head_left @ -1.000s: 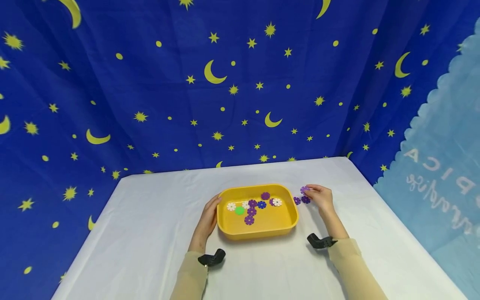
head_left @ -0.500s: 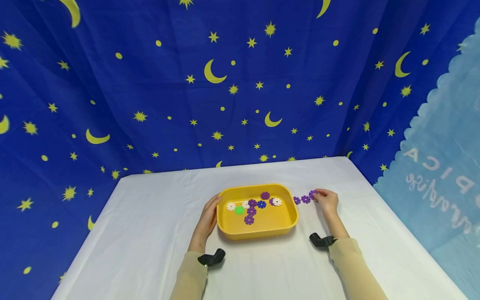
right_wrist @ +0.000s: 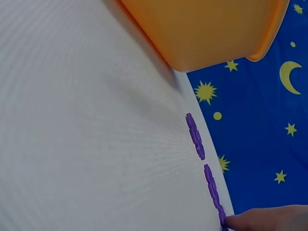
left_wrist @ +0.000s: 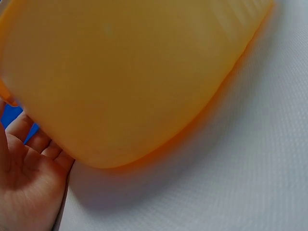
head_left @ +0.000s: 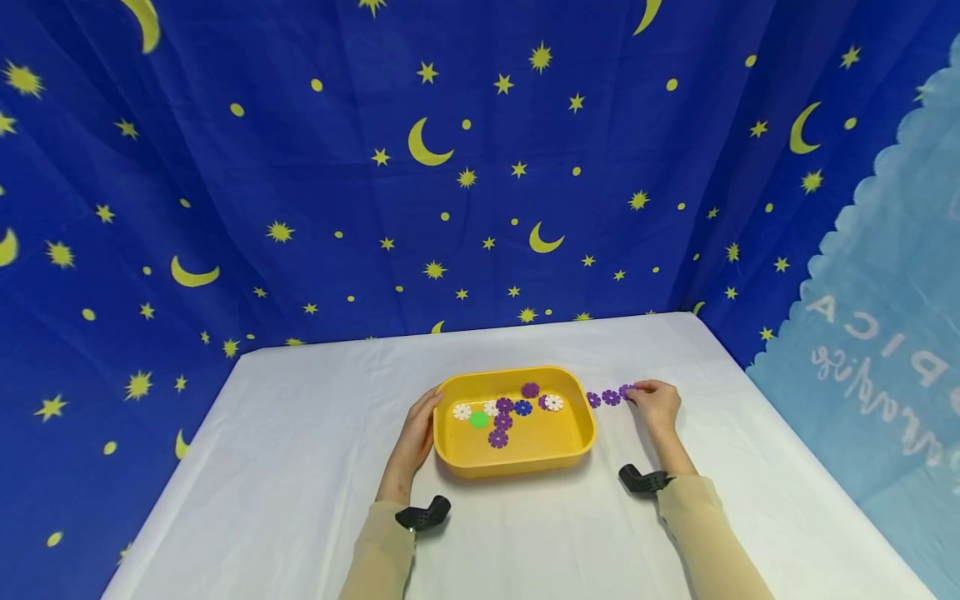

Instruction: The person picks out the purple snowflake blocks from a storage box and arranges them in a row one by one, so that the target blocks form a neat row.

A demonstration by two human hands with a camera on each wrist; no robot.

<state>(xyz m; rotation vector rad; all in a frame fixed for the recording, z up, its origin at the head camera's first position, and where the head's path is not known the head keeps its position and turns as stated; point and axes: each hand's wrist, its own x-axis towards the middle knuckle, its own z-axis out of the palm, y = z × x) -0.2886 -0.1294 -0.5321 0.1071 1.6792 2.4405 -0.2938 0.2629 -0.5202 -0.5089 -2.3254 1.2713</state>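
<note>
A yellow plastic tub (head_left: pixel 517 468) stands on the table, with my left hand (head_left: pixel 414 432) holding its left end. In the left wrist view the fingers (left_wrist: pixel 42 140) lie against the tub's outer wall. To the right of the tub, three purple flower-shaped interlocking discs form a row: a near one (head_left: pixel 593 400), a middle one (head_left: pixel 611 397) and an outer one (head_left: pixel 626 390). My right hand (head_left: pixel 657 404) pinches the outer disc by its right edge, low at the tabletop. The right wrist view shows the middle disc (right_wrist: pixel 212 186) almost edge-on, flat on the cloth.
Inside the tub lie several purple discs (head_left: pixel 498 438), white discs (head_left: pixel 461 412), a green disc (head_left: pixel 478 420) and a blue disc (head_left: pixel 522 407). White cloth (head_left: pixel 300 467) covers the table. A blue star-and-moon curtain (head_left: pixel 480 275) hangs behind, and a light blue cloth (head_left: pixel 885 350) at right.
My right hand has carried a purple disc rightward and down, from above the middle disc to the row's right end. The left hand and the tub have stayed in place.
</note>
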